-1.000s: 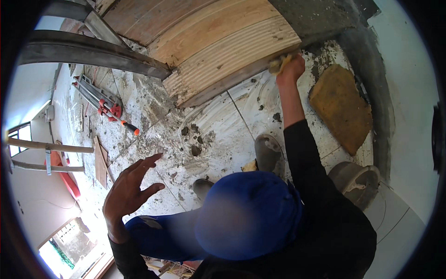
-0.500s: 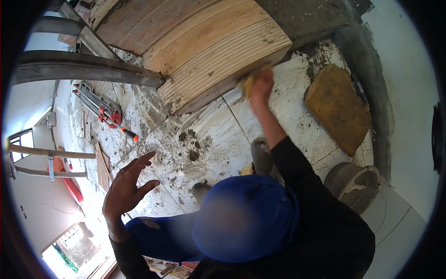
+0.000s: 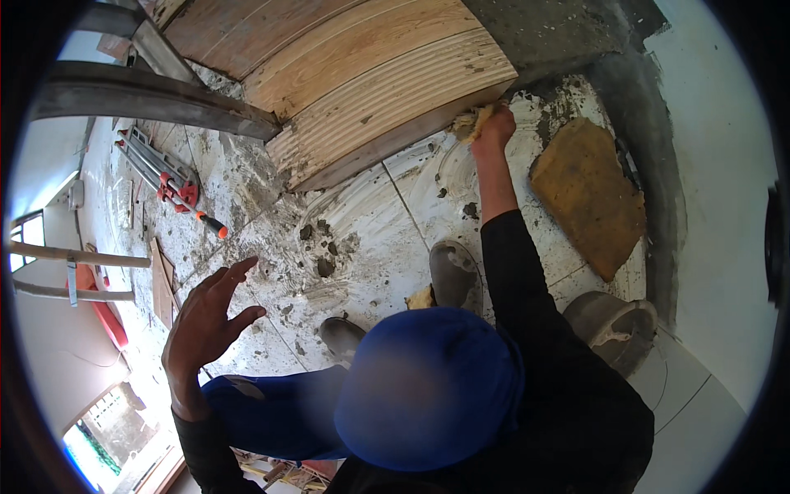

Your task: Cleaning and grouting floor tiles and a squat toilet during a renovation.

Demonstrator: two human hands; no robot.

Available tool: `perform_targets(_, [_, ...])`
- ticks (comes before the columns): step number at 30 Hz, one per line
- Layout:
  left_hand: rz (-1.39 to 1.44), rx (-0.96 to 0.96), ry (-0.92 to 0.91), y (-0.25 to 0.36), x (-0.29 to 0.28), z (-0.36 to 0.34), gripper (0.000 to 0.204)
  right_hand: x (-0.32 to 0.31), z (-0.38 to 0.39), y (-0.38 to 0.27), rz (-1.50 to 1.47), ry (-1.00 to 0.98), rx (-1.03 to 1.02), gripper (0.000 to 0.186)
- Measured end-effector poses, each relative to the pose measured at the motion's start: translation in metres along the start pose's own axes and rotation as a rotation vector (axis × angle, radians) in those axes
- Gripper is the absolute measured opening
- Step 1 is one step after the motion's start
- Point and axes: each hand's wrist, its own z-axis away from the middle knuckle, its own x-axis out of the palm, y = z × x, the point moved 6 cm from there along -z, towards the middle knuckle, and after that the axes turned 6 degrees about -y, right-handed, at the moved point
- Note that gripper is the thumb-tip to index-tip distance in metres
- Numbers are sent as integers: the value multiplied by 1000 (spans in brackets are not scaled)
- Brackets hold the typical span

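My right hand (image 3: pixel 497 128) reaches far out, its fingers closed round a yellowish sponge (image 3: pixel 471 123). The sponge touches the base of the wood-look step (image 3: pixel 403 86), near its right end, where it meets the smeared white floor tiles (image 3: pixel 391 226). To the left, my left hand (image 3: pixel 206 317) hangs in the air above the floor, fingers spread apart and holding nothing. Pale swirls and dark mortar crumbs (image 3: pixel 325 267) mark the tiles. My grey boots (image 3: pixel 455 276) stand on them, with a small yellow sponge piece (image 3: pixel 420 298) between.
A large, stained yellow foam slab (image 3: pixel 588 198) lies right of my right arm. Below it stands a grey bucket (image 3: pixel 613 329) by the white wall. A tile cutter (image 3: pixel 169 181) rests at the left, under metal beams (image 3: pixel 156 99). A wooden ladder-like frame (image 3: pixel 82 257) is farther left.
My right hand has moved right and slightly farther along the step's base with the sponge. My left hand stays open; the view has shifted slightly.
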Motion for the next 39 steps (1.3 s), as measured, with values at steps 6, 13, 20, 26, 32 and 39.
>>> perform_targets(6, [120, 53, 18, 20, -5, -14, 69, 11, 46, 99, -39, 164, 585, 29])
perform_targets(13, [113, -34, -27, 14, -5, 5, 71, -10, -6, 37, -126, -199, 14, 29])
perform_targets(20, [20, 10, 19, 16, -4, -2, 70, 30, 81, 106, -3, -121, 350, 28])
perform_targets(26, [87, -13, 27, 15, -11, 12, 69, 4, 1, 26, -135, -180, 87, 30])
perform_targets(32, [61, 13, 24, 12, -5, -5, 67, 41, 109, 116, -89, -60, 489, 29])
perform_targets(39, [103, 5, 45, 9, -6, 12, 67, 3, -4, 18, -146, -258, 82, 34])
